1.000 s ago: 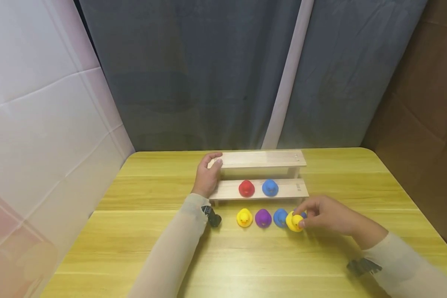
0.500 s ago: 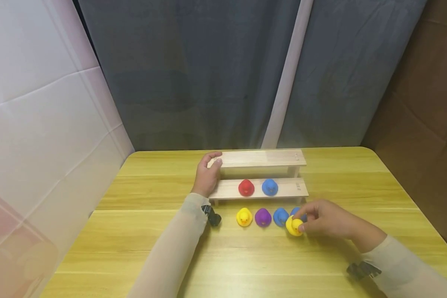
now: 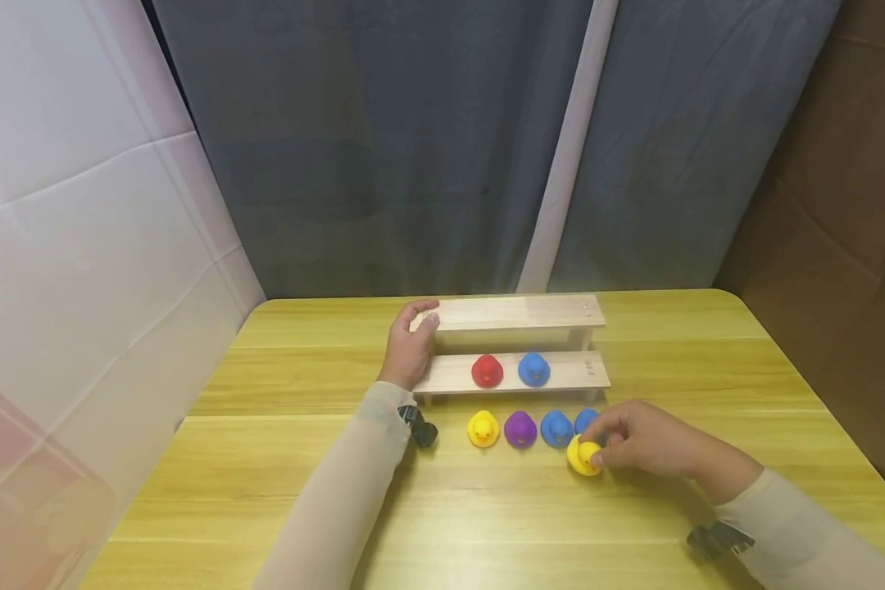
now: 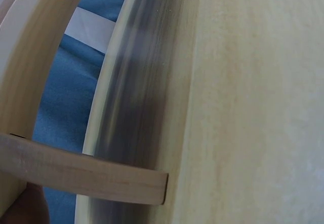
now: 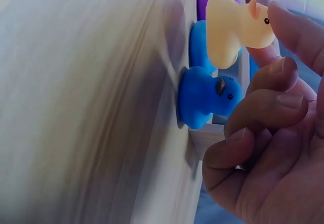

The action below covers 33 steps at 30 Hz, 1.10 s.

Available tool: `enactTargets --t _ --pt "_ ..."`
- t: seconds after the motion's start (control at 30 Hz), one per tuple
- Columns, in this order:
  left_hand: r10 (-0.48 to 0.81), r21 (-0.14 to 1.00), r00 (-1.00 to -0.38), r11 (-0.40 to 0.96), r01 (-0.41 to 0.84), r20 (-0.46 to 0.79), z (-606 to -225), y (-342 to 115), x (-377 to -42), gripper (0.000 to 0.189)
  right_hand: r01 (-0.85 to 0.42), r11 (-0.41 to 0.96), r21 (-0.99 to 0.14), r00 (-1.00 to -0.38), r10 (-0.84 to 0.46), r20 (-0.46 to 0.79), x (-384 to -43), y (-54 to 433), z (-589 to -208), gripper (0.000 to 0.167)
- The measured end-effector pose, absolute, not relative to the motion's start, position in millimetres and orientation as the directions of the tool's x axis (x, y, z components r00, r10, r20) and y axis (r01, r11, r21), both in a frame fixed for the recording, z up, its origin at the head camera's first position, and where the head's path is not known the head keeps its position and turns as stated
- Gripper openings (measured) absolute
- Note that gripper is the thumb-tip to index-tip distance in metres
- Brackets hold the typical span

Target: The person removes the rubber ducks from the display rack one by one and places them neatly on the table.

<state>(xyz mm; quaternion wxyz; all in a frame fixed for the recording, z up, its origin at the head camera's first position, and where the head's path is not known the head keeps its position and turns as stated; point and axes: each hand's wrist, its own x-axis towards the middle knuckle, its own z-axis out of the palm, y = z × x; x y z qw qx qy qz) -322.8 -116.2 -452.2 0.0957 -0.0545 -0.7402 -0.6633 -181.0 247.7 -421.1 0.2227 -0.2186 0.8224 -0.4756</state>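
Note:
My right hand (image 3: 652, 441) pinches a yellow rubber duck (image 3: 582, 456) between thumb and fingertips. In the right wrist view this duck (image 5: 230, 31) is off the table, next to a blue duck (image 5: 202, 97). My left hand (image 3: 410, 344) grips the left end of the wooden stand's upper board (image 3: 519, 312), thumb on its front side. On the lower board (image 3: 442, 374) sit a red duck (image 3: 487, 371) and a blue duck (image 3: 534, 369). Before the stand, a row holds another yellow duck (image 3: 483, 428), a purple duck (image 3: 520, 430) and two blue ducks (image 3: 556, 428), the rightmost partly hidden by my right hand.
The stand is at the back of the wood-grain table (image 3: 280, 500), close to its far edge. Behind hangs a dark grey curtain (image 3: 383, 164). A white cloth wall (image 3: 103, 205) is on the left, a brown one (image 3: 841, 188) on the right.
My right hand has drawn the yellow duck a little toward me, so more of the rightmost blue duck shows. My left hand stays on the stand.

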Motion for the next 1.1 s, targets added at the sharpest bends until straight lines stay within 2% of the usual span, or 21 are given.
enactTargets --t 0.33,1.1 --pt "-0.044 0.971 -0.975 0.11 0.21 0.216 -451.5 -115.5 -322.1 0.029 -0.149 0.444 -0.884 -0.793 -0.587 -0.161 -178.7 246.2 -428.0 0.029" --pt "-0.036 0.976 -0.978 0.079 0.204 0.207 -449.7 -115.7 -320.7 0.031 -0.171 0.525 -0.834 -0.802 -0.566 -0.191 -177.7 241.4 -426.9 0.028"
